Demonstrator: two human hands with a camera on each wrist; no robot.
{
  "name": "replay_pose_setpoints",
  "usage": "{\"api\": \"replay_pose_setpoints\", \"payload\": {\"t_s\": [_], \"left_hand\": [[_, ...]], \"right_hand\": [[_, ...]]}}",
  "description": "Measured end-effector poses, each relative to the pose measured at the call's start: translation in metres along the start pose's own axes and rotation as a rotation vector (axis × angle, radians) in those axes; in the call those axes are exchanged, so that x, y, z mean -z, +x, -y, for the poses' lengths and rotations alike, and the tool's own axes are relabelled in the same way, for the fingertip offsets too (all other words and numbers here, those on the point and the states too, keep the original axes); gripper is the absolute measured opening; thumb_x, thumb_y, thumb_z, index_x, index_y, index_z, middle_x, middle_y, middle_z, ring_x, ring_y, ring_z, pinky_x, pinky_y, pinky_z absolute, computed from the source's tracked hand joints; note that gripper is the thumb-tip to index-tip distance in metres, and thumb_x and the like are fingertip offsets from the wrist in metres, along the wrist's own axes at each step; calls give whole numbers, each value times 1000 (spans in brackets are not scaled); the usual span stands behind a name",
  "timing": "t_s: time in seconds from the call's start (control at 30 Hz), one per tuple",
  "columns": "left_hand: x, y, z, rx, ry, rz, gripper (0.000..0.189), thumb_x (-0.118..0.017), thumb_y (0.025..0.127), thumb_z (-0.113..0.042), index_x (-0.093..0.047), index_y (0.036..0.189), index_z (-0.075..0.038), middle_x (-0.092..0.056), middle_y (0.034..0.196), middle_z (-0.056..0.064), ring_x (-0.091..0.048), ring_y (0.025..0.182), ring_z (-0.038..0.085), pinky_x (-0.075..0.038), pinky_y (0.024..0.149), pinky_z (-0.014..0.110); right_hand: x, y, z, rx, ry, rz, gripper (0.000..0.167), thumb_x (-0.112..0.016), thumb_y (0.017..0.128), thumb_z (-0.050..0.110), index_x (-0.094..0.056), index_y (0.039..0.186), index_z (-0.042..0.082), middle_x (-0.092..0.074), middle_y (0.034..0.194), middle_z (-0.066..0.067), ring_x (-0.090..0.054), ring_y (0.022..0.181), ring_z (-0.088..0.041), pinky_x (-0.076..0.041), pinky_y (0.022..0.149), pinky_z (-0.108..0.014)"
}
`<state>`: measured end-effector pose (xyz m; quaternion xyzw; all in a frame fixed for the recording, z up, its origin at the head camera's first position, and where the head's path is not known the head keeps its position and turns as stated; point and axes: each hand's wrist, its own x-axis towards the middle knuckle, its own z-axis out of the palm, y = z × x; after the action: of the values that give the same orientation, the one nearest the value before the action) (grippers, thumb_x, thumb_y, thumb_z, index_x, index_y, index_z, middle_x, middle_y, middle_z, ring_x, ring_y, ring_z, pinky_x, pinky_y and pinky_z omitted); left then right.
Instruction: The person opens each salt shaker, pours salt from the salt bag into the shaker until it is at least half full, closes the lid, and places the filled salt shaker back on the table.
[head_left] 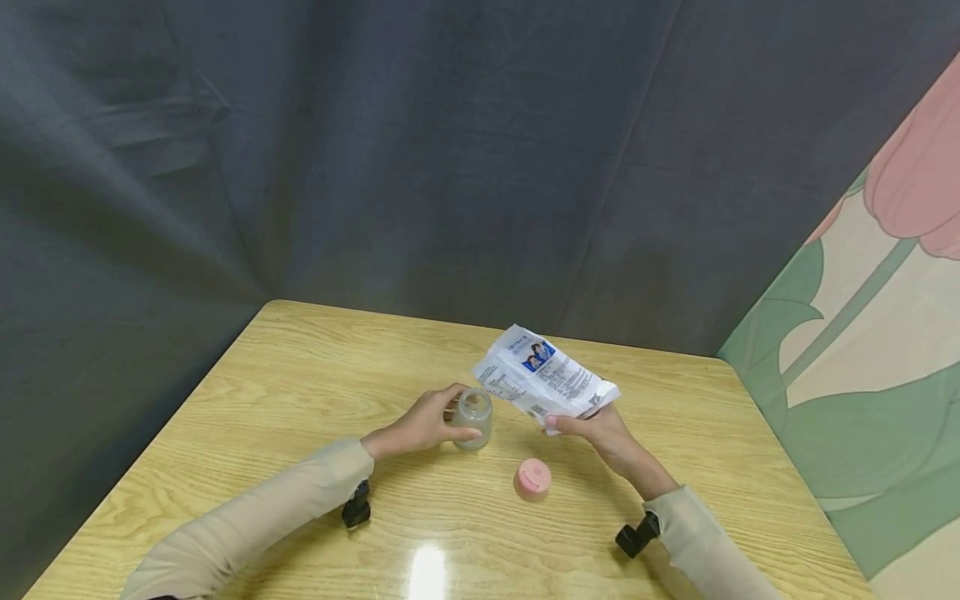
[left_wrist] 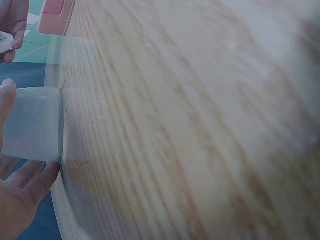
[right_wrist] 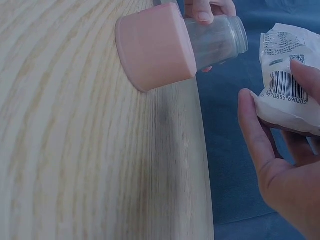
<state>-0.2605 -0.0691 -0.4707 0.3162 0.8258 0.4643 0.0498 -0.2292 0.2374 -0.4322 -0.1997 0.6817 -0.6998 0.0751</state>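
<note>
My left hand (head_left: 426,425) grips a small clear jar (head_left: 472,427), thumb on the near side and fingers around the far side. The jar stands upright on the table, its threaded mouth uncovered. My right hand (head_left: 606,435) holds a white printed packet (head_left: 542,375) by its lower right part, thumb on top. Held above the table, the packet has its left end close to the jar's mouth but apart from it. A barcode shows on the packet (right_wrist: 290,82) in the right wrist view. Between the hands, nearer to me, sits a pink lid (head_left: 533,478).
The light wooden table (head_left: 322,367) carries these things. Behind it and to the left hangs a dark grey curtain (head_left: 450,167). A panel with a painted tulip (head_left: 862,350) runs along the right side.
</note>
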Motion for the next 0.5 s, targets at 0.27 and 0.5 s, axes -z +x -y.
{"api": "replay_pose_setpoints", "payload": {"t_s": [0.27,0.5], "left_hand": [[0,0,0,2,-14,2,58,-81,85,-26,-55,132,-5,-64,121,7,-64,110,24,-54,91,34],[0,1,-1,14,-15,3,58,-81,85,-24,-55,132,-4,-64,122,9,-64,111,25,-54,91,32]], "right_hand": [[1,1,0,25,-12,17,57,-66,85,-14,-57,133,15,-67,123,-5,-68,103,-26,-59,78,-40],[3,2,-1,45,-17,34,56,-65,86,-14,-57,134,14,-67,124,-5,-68,104,-27,-60,77,-40]]}}
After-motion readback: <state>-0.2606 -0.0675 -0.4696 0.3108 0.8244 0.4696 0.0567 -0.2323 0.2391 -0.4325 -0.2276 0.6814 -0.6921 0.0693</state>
